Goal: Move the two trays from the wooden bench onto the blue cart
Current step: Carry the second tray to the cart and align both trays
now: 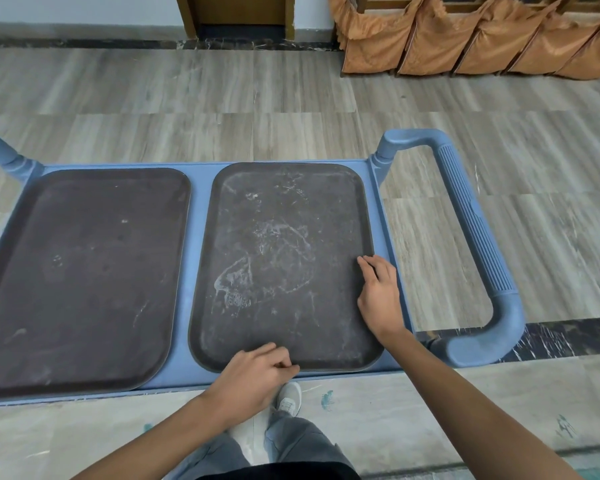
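While both trays already lie flat on the blue cart point(198, 271), the risk now is mostly one of position, not of dropping. The scuffed tray point(284, 268) sits right of centre in the frame, and its lower right corner lies close to the cart's near edge; a careless pull from either hand could slide that corner over the low rim so the tray rocks or tips toward the floor point(222, 98). A push the other way could drive it against the darker tray point(80, 278), which fills the left of the frame with only a narrow blue strip between the two. That tray's lower edge also lies very near the cart's front rim at lower left, so a knock could carry it off.

The left hand point(253, 379), at lower centre, curls loosely over the scuffed tray's near rim, fingers bent and touching it; whether they truly pinch the rim I cannot tell. The right hand point(378, 292), right of centre, rests half open on the tray's right edge, fingers spread and flat, gripping nothing firmly.

Leaning weight on the rim could also nudge the cart itself, whose handle point(475, 237) curves along the right of the frame.

Both trays are empty: only white scratches and smears on the right one, faint marks on the left. No bench shows in view.
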Motion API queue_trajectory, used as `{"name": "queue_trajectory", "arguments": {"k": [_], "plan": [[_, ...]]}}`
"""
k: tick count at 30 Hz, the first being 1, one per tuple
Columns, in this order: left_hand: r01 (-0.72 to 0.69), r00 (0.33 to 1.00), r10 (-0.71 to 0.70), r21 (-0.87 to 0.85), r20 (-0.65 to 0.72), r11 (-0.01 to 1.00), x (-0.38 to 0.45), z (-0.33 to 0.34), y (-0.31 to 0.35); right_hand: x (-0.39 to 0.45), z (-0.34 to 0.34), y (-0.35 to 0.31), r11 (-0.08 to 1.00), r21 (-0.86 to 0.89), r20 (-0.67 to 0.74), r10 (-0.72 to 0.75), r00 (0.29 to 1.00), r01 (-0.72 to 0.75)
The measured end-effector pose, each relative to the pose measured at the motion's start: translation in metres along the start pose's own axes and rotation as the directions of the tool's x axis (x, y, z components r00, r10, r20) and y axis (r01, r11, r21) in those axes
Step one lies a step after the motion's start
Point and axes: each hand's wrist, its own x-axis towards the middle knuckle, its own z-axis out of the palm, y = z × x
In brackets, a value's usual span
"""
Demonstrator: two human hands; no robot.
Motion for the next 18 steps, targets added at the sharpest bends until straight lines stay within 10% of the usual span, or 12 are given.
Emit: {"name": "queue_trajectory", "arguments": {"k": [18], "plan": [[0.289,0.951,-0.298,-0.102,-0.087,0.952,-0.074,0.001,-0.023,-0.141,0.014,-0.066,0.927,0.030,0.140,-0.374,0.917,0.374]]}}
